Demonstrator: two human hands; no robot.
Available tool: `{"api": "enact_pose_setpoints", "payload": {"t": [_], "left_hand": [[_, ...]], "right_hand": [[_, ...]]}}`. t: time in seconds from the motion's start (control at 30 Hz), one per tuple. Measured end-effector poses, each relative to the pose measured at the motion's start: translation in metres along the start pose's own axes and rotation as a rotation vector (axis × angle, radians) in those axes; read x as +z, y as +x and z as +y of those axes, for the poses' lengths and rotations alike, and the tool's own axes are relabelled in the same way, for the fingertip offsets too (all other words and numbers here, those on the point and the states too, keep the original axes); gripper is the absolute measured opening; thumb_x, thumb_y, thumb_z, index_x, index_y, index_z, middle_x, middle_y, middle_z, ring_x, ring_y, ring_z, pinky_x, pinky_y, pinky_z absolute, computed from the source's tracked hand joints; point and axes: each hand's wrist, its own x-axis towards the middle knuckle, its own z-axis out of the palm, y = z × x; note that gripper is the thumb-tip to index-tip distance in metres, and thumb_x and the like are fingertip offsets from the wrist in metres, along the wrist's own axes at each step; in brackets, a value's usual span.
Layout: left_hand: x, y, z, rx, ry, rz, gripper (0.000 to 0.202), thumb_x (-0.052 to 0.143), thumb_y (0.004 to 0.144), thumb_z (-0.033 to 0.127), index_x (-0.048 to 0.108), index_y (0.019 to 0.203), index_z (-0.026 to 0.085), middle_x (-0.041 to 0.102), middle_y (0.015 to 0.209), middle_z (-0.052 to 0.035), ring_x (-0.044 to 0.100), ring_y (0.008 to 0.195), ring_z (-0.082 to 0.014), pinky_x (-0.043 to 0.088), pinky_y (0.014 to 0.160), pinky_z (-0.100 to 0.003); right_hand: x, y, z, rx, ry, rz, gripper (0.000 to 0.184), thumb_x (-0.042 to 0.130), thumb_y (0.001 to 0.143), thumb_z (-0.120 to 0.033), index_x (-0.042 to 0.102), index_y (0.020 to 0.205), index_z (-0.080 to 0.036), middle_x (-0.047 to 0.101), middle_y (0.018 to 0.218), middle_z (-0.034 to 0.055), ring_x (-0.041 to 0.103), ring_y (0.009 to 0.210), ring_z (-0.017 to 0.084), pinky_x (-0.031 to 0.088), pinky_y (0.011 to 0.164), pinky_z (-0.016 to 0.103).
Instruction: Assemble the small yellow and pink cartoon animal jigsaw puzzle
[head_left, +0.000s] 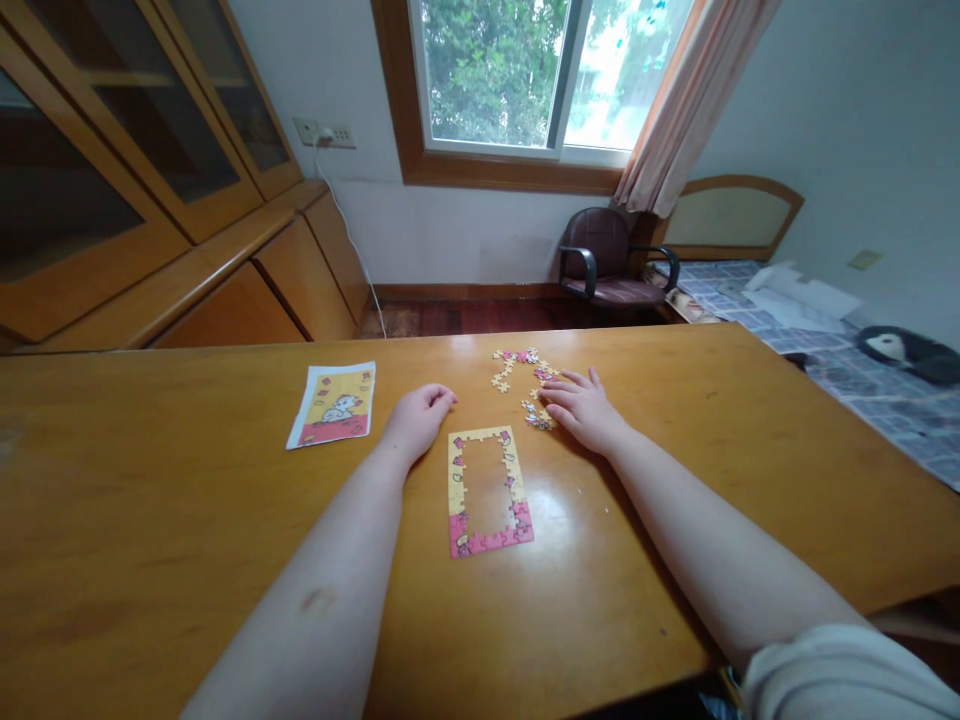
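Note:
My left hand (420,422) rests on the table with its fingers curled closed; whether anything is inside them is hidden. On the right, my right hand (583,408) lies with fingers spread, its fingertips at the loose puzzle pieces (538,418). More yellow, pink and white pieces (517,357) are scattered just beyond. Between my forearms lies a joined puzzle border (489,545), yellow at the top and pink at the bottom, with bare table inside it. Left of my left hand is a picture sheet (335,408) showing a white cartoon animal on yellow and pink.
The wooden table (150,520) spans the view. Beyond it stand a dark red armchair (611,255) and a bed (885,390) with a checked cover. A wooden cabinet (225,230) is at the left, and a white cord (349,230) hangs from the wall socket.

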Motion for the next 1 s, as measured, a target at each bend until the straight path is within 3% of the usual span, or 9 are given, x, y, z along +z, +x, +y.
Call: {"api": "enact_pose_setpoints", "payload": {"t": [0.3, 0.57, 0.73, 0.87, 1.0], "left_hand": [[0.001, 0.002, -0.003, 0.028, 0.001, -0.016, 0.03, 0.046, 0.08, 0.042, 0.066, 0.081, 0.02, 0.072, 0.087, -0.0043, 0.062, 0.086, -0.0224, 0.044, 0.076, -0.031], [0.002, 0.002, -0.006, 0.038, -0.004, -0.014, 0.029, 0.048, 0.08, 0.043, 0.066, 0.081, 0.02, 0.071, 0.085, -0.0034, 0.062, 0.084, -0.0219, 0.044, 0.078, -0.032], [0.001, 0.0, -0.002, 0.031, 0.018, -0.021, 0.028, 0.048, 0.081, 0.042, 0.066, 0.081, 0.02, 0.071, 0.082, -0.0024, 0.062, 0.08, -0.0209, 0.043, 0.074, -0.031], [0.0, -0.001, 0.0, 0.024, 0.034, -0.024, 0.029, 0.048, 0.081, 0.043, 0.066, 0.081, 0.02, 0.07, 0.081, -0.0023, 0.061, 0.079, -0.0205, 0.043, 0.073, -0.03], [0.001, -0.001, -0.002, 0.037, 0.045, -0.023, 0.03, 0.048, 0.082, 0.044, 0.066, 0.081, 0.021, 0.07, 0.08, -0.0019, 0.061, 0.078, -0.0203, 0.043, 0.072, -0.03]], "right_hand": [[0.006, 0.009, -0.015, -0.015, -0.068, -0.115, 0.052, 0.035, 0.095, -0.051, 0.048, 0.139, -0.027, 0.043, 0.147, 0.004, 0.025, 0.141, 0.032, 0.003, 0.112, 0.066], [0.005, 0.046, -0.059, -0.078, -0.048, -0.203, 0.053, 0.032, 0.095, -0.055, 0.053, 0.134, -0.025, 0.044, 0.147, 0.0066, 0.03, 0.14, 0.031, 0.007, 0.112, 0.064], [0.016, 0.064, -0.056, 0.034, -0.086, -0.153, 0.071, 0.034, 0.091, -0.062, 0.034, 0.147, -0.018, 0.021, 0.157, 0.0116, 0.017, 0.144, 0.032, 0.006, 0.113, 0.063], [0.022, 0.065, -0.055, 0.023, -0.107, -0.212, 0.073, 0.03, 0.092, -0.062, 0.03, 0.149, -0.017, 0.024, 0.156, 0.0114, 0.009, 0.146, 0.034, 0.0, 0.112, 0.065], [0.023, 0.063, -0.077, -0.027, -0.066, -0.281, 0.075, 0.024, 0.092, -0.063, 0.028, 0.15, -0.016, 0.025, 0.155, 0.0107, 0.01, 0.145, 0.034, 0.0, 0.111, 0.066]]}}
